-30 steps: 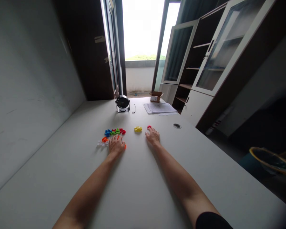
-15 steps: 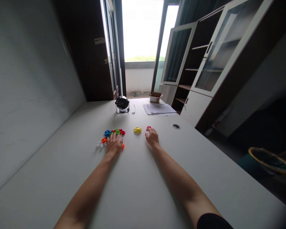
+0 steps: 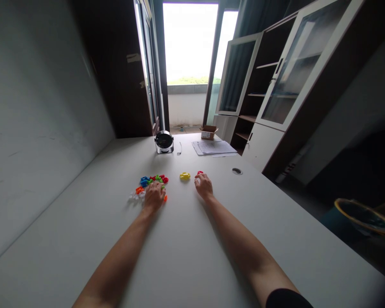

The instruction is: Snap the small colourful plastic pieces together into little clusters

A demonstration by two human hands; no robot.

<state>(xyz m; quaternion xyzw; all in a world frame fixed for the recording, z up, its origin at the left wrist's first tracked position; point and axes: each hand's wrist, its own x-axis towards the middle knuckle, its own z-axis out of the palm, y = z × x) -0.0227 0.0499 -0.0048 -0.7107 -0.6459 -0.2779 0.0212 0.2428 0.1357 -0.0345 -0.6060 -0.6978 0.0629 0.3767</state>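
Note:
A pile of small coloured plastic pieces lies left of the middle of the white table. Blue pieces (image 3: 144,181) and red and green ones (image 3: 160,178) are at its far side, an orange piece (image 3: 139,189) and whitish clear ones (image 3: 136,196) nearer. My left hand (image 3: 154,197) covers the pile's near right part with its fingers curled down. A bit of green shows by its fingers; what lies under the hand is hidden. My right hand (image 3: 204,187) rests on the table, thumb and bent fingers apart, just behind a red piece (image 3: 200,172). Between the hands lies a yellow piece (image 3: 185,176).
A round black device on a silver stand (image 3: 164,141) is at the table's far side. Paper sheets (image 3: 215,147) and an open cardboard box (image 3: 208,132) lie at the far right. A cable hole (image 3: 237,171) sits near the right edge. A bin (image 3: 364,216) stands on the floor at right.
The left hand's fingers have drawn back and curled, uncovering more of the green and red pieces. My right hand and the yellow piece stay nearly where they were.

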